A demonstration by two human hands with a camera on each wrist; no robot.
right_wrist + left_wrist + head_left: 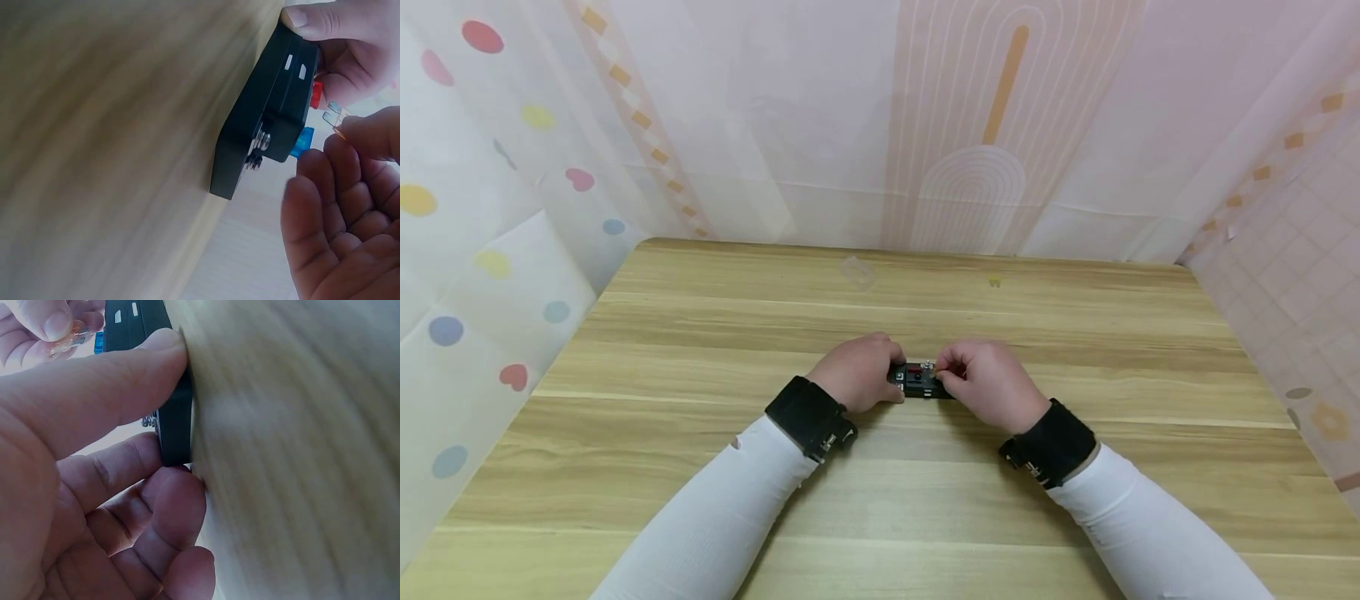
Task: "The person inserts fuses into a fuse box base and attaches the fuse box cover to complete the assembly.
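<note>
Fuse block held at mid-worktop

Fuse block [919, 381], black, lies flat on the wooden worktop [700, 350] between both hands. Left hand [859, 372] grips its left end, thumb and fingers curled round the edges. Right hand [988, 382] pinches a small clear blade fuse [334, 117] just above the block, beside the red fuse [316, 95] and blue fuse [303, 142].

A black fuse block [262, 125] carries red [316, 95] and blue fuses [302, 142] on a light wood-grain table [700, 350].

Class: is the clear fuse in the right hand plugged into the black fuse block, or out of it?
Out: the clear fuse, pinched in the right hand, hangs beside the fuse block.
</note>
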